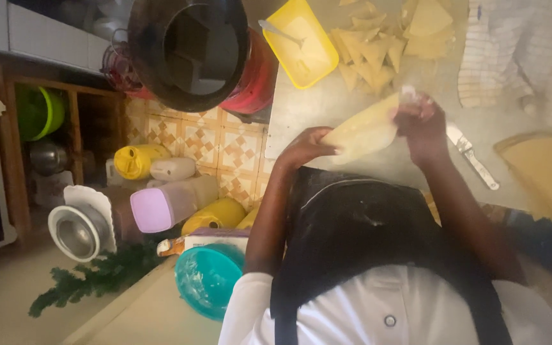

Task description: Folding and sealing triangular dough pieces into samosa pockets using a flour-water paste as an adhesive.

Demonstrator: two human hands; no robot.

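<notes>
Both hands raised over worktop (pixel 327 108). Left hand (pixel 305 148) pinches one end of pastry sheet (pixel 364 131); right hand (pixel 424 124) grips the opposite end. Sheet is thin, pale, limp: judged light, soft, easily torn, best held by its edges. Knife (pixel 473 155) beside. Farther: folded triangles (pixel 378 45), yellow tray (pixel 299 42).

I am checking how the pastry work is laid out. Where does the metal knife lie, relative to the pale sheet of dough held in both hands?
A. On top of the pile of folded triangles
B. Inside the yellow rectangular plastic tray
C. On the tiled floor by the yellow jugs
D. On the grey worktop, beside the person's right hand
D: the metal knife lies flat on the grey worktop, just beside the right hand that holds the pale dough sheet.
</notes>
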